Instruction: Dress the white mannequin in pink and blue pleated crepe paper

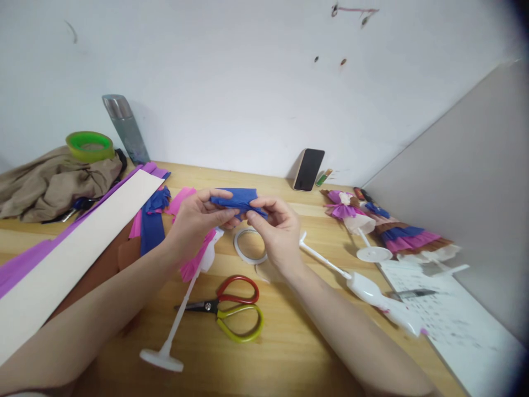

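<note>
A piece of blue crepe paper (pixel 238 196) is held up between my two hands, its lower part gathered into folds. My left hand (pixel 202 214) pinches its left side with thumb and fingers. At the right end, my right hand (pixel 276 223) grips a folded corner between thumb and index finger. Beneath them a roll of white tape (pixel 250 246) lies on the table. Below my left hand, a small white mannequin form on a stand (pixel 176 325) leans at a tilt with pink paper (pixel 194 263) around it. Scissors (pixel 223 306) with one red and one yellow handle lie in front.
Long paper strips (pixel 88 242) in cream, purple, brown and blue cover the left. Behind are a cloth (pixel 53 184), green tape roll (pixel 78 146) and bottle (pixel 129 132). A phone (pixel 309 170) leans on the wall. Right are another mannequin (pixel 366 286), paper dresses (pixel 407 238) and a written sheet (pixel 463 320).
</note>
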`<state>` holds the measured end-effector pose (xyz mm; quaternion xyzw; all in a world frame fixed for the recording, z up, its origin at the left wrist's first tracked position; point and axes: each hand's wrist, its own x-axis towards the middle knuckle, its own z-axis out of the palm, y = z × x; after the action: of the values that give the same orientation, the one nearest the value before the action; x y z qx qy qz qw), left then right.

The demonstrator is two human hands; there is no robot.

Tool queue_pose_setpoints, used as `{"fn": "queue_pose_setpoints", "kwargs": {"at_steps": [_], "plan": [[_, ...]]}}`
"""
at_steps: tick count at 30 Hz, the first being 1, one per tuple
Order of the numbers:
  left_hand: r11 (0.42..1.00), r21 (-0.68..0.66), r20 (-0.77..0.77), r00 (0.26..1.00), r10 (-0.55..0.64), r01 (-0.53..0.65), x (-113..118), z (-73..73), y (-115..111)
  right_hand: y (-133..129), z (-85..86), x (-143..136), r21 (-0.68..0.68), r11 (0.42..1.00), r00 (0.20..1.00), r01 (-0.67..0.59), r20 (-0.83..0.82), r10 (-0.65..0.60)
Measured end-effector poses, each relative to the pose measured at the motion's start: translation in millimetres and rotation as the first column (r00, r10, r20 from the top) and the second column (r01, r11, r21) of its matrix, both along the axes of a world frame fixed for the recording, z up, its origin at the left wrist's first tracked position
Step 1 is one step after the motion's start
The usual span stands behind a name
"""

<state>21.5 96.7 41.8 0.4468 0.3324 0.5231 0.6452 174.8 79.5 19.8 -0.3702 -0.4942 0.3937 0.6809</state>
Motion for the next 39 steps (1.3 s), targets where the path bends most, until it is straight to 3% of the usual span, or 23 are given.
{"fn": "queue_pose_setpoints", "kwargs": {"at_steps": [7,12,19,32,36,39], "plan": [[0.993,-0.097,0.138,0.989,-0.059,0.073,-1,-1.9,3,4,-0.8,5,-0.025,0.999,0.997,-0.029,0.065,0.030],[0.997,-0.061,0.126,0.991,-0.045,0.053,0,-3.8,1,2,1.3,5,-0.012,1.000,0.994,-0.025,0.108,0.026],[0.992,-0.120,0.183,0.983,-0.001,0.024,1,-3.4,1,-1,5.2,7,-0.092,0.992,0.986,-0.081,0.139,0.093],[0.985,-0.155,0.221,0.974,-0.045,0.081,3,-10.9,2,-1,-1.4,5,0.031,0.998,0.973,0.056,0.221,-0.062],[0.985,-0.147,0.186,0.980,-0.065,0.093,4,-11.4,1,2,-1.5,6,-0.003,0.998,0.980,0.061,0.189,-0.059],[0.997,-0.081,0.073,0.997,0.006,0.000,7,-9.1,-5,3,0.3,7,-0.036,0.998,0.988,0.059,0.147,-0.054]]}}
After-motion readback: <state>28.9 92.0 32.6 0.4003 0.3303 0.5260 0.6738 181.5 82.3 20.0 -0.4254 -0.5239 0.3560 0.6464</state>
